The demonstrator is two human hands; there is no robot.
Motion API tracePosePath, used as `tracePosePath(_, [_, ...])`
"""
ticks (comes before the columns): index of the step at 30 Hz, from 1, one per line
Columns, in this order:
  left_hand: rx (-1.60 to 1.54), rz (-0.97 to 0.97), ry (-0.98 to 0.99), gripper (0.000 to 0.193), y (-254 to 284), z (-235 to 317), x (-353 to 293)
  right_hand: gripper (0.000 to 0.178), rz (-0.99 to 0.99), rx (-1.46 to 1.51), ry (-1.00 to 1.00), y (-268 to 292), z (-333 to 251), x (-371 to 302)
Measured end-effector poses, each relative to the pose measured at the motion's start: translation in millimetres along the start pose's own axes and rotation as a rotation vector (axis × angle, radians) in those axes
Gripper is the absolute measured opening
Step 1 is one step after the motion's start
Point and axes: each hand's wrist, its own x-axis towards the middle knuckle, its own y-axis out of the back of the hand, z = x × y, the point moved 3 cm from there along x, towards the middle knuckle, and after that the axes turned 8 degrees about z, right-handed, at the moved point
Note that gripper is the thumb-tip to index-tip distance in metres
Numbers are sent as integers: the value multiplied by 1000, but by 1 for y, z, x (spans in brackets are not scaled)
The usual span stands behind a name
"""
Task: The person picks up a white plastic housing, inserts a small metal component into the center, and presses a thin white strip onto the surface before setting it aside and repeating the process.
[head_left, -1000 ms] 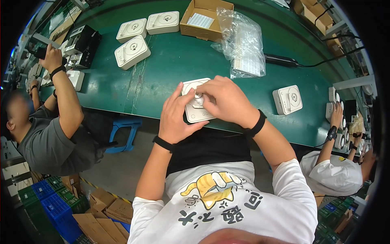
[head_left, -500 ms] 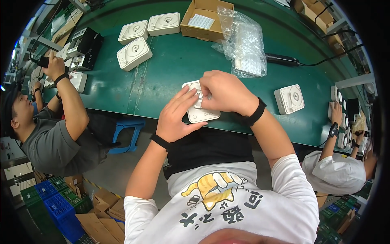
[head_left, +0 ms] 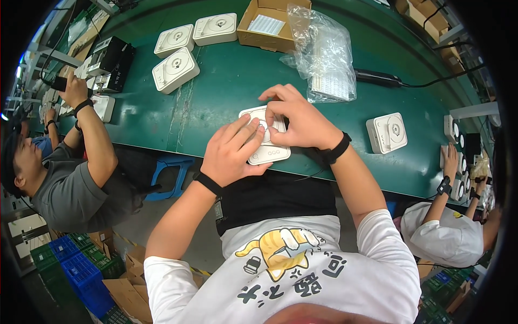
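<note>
Writing: the white cotton T-shirt (head_left: 226,281), lower centre of the frame, bears dark printed characters, inverted in this view, beside an orange cat cartoon (head_left: 283,254). Print on the gridded white sheet (head_left: 266,25) inside the open cardboard box (head_left: 264,42), top centre, is too small to read.

Materials: the white turntable-style device (head_left: 276,148), a smooth, square-bodied unit with rounded corners, lies at frame centre on the green bench top (head_left: 226,81). A matching unit (head_left: 387,133) stands at right. A crinkled clear plastic bag (head_left: 326,65) encloses white gridded pieces, upper right of centre.

Hands: the left hand (head_left: 232,148) is partly open, fingers extended over the device, thumb at its lower edge; grip cannot be determined. The right hand (head_left: 297,120) is curled, thumb and index finger close together at the device's top face; anything between them is hidden.
</note>
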Motion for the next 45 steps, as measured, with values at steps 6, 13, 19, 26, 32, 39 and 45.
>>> tracePosePath(6, [-67,-53,-31,61,15,-3,13,21,-119,56,-66,-6,9,3])
tracePosePath(13, [-92,-52,-41,40,19,-11,18,20,-146,106,-111,-4,6,4])
tracePosePath(19, [-455,-40,481,25,-18,-45,18,18,-175,210,-193,-5,14,2])
tracePosePath(26, [-622,-211,661,24,-33,-49,23,19,-161,252,-182,0,20,1])
tracePosePath(32, [-607,-140,666,24,-25,-39,16,24,-121,215,-230,-3,16,-8])
tracePosePath(39, [-307,11,501,26,6,-9,26,32,9,20,-276,-7,13,-7])
tracePosePath(45, [-93,47,402,15,4,-8,39,33,74,185,-397,-7,22,-13])
